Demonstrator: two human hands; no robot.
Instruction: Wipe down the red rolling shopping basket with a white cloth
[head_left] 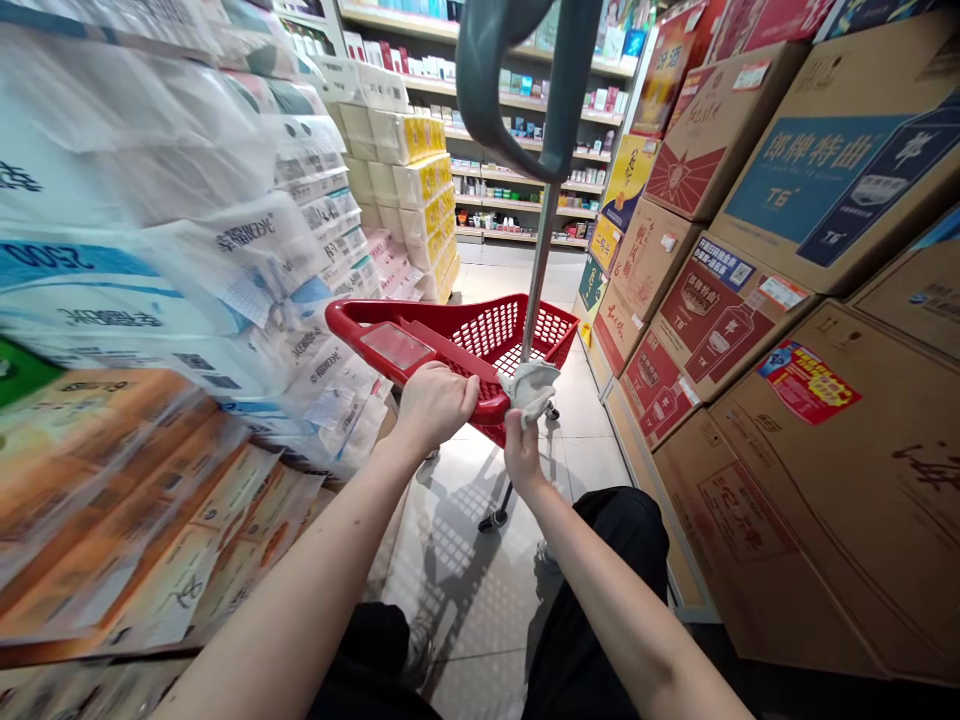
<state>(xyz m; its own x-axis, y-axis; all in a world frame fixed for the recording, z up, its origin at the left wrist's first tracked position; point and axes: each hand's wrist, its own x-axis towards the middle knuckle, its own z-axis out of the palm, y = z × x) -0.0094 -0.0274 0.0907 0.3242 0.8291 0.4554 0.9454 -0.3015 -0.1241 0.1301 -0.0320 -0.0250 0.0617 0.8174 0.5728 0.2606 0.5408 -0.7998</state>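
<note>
In front of me stands a red shopping trolley [465, 345] with a basket of open mesh, its front rim towards me. A metal pole [541, 270] rises from its right side to a dark grey loop handle [484, 90]. My left hand [435, 405] is closed over the near rim, beside a flat panel set in it. My right hand [523, 455] pinches a crumpled whitish cloth [531, 388], pressed against the rim's right corner around the foot of the pole. The cloth hides part of that corner. Below the basket, a small caster wheel [493, 521] touches the floor.
Stacked tissue packs [262, 230] rise close on my left. Cardboard cartons [817, 170] form a wall on my right. Ahead are yellow-and-white packs [427, 190] and shelves [517, 185] of small boxed goods. A tiled floor [472, 610] runs between the stacks.
</note>
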